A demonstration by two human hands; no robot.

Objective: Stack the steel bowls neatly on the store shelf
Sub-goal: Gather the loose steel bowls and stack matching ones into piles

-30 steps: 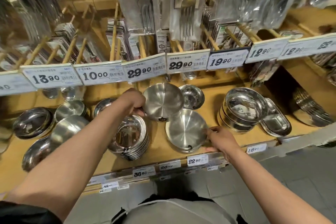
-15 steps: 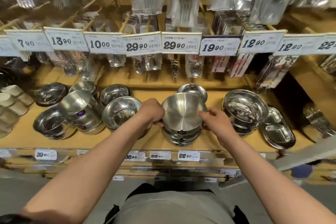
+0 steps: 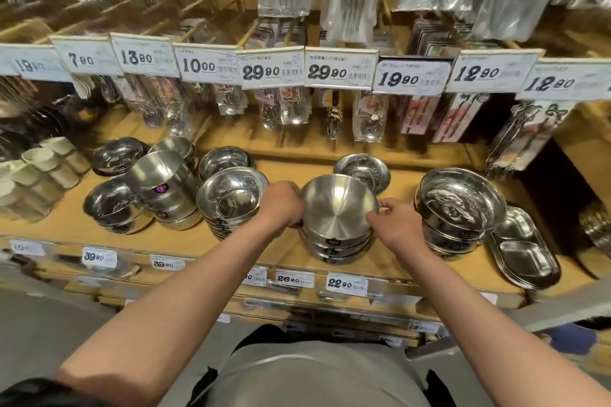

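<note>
Both hands unmoved since before, left hand [image 3: 281,205] and right hand [image 3: 398,225] fingers curled round top bowl [image 3: 337,205] on stack [image 3: 337,249]

Warm bright light, steel glare, warped edges

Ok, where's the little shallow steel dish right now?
In the head view, the shallow steel dish sits right of centre, at the shelf's back, just behind the bowl stack between both hands, left of the big bowls.
</note>
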